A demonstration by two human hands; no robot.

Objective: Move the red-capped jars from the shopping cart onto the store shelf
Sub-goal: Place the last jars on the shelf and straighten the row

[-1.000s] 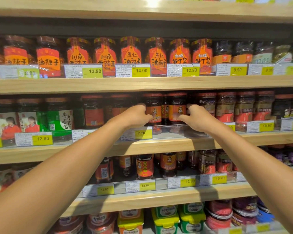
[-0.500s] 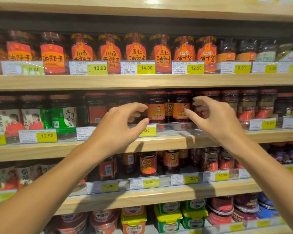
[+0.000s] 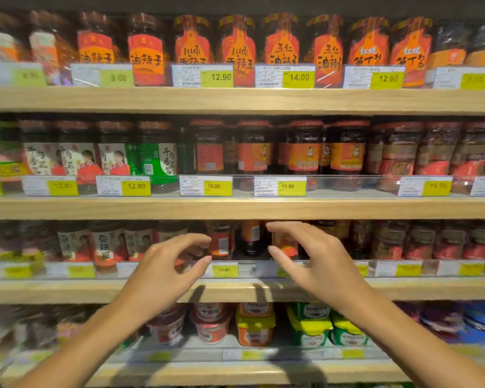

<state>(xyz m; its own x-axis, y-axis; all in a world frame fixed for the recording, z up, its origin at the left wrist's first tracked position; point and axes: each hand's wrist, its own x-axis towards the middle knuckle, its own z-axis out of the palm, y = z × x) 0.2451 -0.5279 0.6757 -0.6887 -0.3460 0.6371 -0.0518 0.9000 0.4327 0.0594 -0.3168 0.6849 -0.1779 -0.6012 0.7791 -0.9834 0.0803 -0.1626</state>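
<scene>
Two red-capped jars with orange labels stand side by side on the store shelf, just above and right of the 11.90 price tag. Below that tag we hold our left hand and right hand apart in the air, both empty, fingers spread and loosely curled, before the shelf one level down. We see no shopping cart here.

bare left hand, bare right hand, sleeveless forearms
</scene>
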